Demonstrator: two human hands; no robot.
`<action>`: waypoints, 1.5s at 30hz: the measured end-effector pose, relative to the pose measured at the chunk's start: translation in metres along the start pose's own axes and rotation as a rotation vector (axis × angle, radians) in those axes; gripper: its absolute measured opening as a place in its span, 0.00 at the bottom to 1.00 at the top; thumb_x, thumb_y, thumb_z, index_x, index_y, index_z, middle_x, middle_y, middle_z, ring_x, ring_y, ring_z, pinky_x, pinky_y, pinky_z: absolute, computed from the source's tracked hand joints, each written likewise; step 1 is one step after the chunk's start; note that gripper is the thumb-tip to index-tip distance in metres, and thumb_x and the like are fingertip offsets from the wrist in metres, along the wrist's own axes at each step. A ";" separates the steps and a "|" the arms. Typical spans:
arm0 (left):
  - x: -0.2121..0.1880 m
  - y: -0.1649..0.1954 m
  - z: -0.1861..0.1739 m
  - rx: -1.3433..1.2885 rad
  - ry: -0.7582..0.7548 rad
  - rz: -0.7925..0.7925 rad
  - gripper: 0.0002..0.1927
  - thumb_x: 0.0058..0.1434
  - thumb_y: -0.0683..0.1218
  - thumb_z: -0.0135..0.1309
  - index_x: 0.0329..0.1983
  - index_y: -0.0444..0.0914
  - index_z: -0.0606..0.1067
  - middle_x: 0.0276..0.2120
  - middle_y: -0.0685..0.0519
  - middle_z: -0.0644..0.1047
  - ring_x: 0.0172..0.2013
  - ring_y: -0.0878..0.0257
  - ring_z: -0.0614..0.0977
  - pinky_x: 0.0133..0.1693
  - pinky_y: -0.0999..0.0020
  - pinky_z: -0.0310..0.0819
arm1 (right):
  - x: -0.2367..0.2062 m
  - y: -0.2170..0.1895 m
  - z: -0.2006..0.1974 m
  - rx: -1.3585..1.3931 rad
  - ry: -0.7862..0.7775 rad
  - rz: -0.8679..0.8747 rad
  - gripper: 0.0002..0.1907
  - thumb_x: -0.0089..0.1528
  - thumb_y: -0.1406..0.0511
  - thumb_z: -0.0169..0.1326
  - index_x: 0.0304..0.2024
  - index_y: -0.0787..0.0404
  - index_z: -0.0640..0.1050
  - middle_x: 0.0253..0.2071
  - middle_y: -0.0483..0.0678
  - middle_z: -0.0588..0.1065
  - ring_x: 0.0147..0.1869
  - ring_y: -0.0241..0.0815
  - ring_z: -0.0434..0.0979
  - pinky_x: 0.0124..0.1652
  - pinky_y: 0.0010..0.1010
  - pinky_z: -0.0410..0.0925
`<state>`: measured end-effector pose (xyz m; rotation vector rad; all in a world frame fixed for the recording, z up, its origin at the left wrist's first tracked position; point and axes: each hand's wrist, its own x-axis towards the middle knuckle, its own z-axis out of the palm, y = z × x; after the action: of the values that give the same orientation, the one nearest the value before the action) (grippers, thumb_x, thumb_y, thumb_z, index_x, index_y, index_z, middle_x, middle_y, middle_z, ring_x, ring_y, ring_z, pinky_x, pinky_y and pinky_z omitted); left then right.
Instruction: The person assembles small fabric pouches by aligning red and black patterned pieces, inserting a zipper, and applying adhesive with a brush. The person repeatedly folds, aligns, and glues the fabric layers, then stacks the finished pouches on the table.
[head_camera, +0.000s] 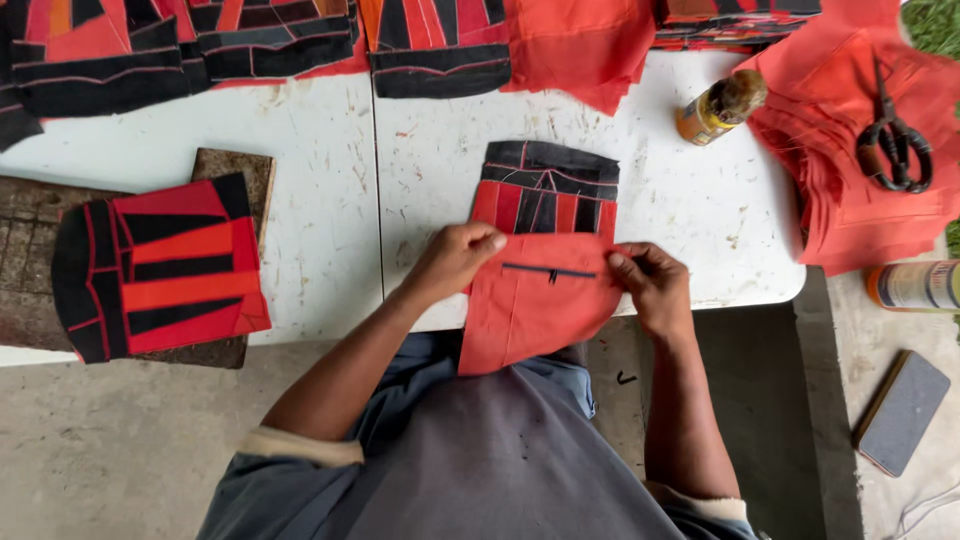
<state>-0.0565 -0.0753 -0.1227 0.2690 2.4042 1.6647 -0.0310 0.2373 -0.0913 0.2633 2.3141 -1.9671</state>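
Note:
My left hand (455, 258) pinches the upper left edge of a plain red fabric piece (535, 305) that has a dark zipper slit across it. Gripping its upper right edge is my right hand (650, 285). The red piece hangs over the front edge of the white table (320, 190), toward my lap. It overlaps the lower end of a red and black striped patchwork panel (548, 190) lying flat on the table just beyond my hands.
Another patchwork panel (160, 265) rests on a wooden board (235, 165) at left. More patchwork pieces (250, 40) line the far edge. Stacked red cloth (860, 210) with scissors (895, 145) lies at right, beside a small bottle (720, 105). A can (915, 285) and a flat dark block (900, 410) sit on the floor at right.

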 end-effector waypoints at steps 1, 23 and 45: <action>0.010 -0.004 -0.003 -0.025 0.029 0.061 0.15 0.69 0.52 0.57 0.45 0.35 0.80 0.34 0.50 0.82 0.36 0.65 0.82 0.41 0.66 0.77 | 0.010 0.002 0.000 -0.018 0.013 -0.001 0.08 0.65 0.68 0.61 0.43 0.67 0.81 0.35 0.44 0.80 0.36 0.30 0.76 0.38 0.23 0.72; 0.151 -0.027 -0.031 0.073 0.132 0.113 0.07 0.56 0.43 0.67 0.33 0.35 0.82 0.30 0.52 0.84 0.33 0.66 0.85 0.37 0.69 0.79 | 0.131 -0.023 0.004 -0.383 0.080 -0.084 0.22 0.59 0.70 0.69 0.52 0.68 0.76 0.37 0.51 0.82 0.36 0.31 0.79 0.32 0.24 0.72; 0.150 -0.018 -0.050 -0.100 0.143 0.115 0.14 0.58 0.41 0.69 0.42 0.33 0.76 0.33 0.49 0.83 0.30 0.67 0.84 0.29 0.72 0.81 | 0.124 -0.024 0.009 -0.287 0.066 -0.105 0.21 0.60 0.73 0.68 0.54 0.71 0.78 0.37 0.50 0.82 0.39 0.31 0.83 0.39 0.22 0.77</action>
<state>-0.2147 -0.0874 -0.1319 0.2863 2.4381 1.9095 -0.1574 0.2338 -0.0924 0.1895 2.6619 -1.6592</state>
